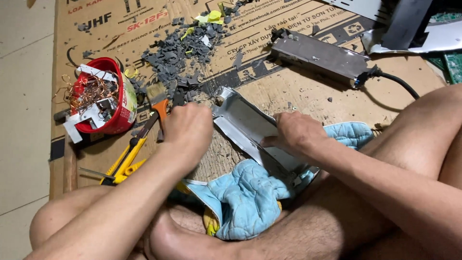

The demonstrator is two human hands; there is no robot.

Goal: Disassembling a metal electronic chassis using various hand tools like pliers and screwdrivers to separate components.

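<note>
I sit on the floor with a cardboard sheet (288,91) spread before me. A bent metal casing (240,123) lies on it between my hands, its near end resting on a quilted mitt (245,192) by my legs. My left hand (187,130) is at the casing's left edge, my right hand (296,132) on its right side. Left of my left hand lie a brush (158,96) and pliers (126,161); farther left stands a bowl (103,96) with wire scraps in it. Behind the casing lies a heap of broken chips (180,53). To the right, farther back, lies a second metal box (320,58) with a cable (397,82) leaving its right end.
</note>
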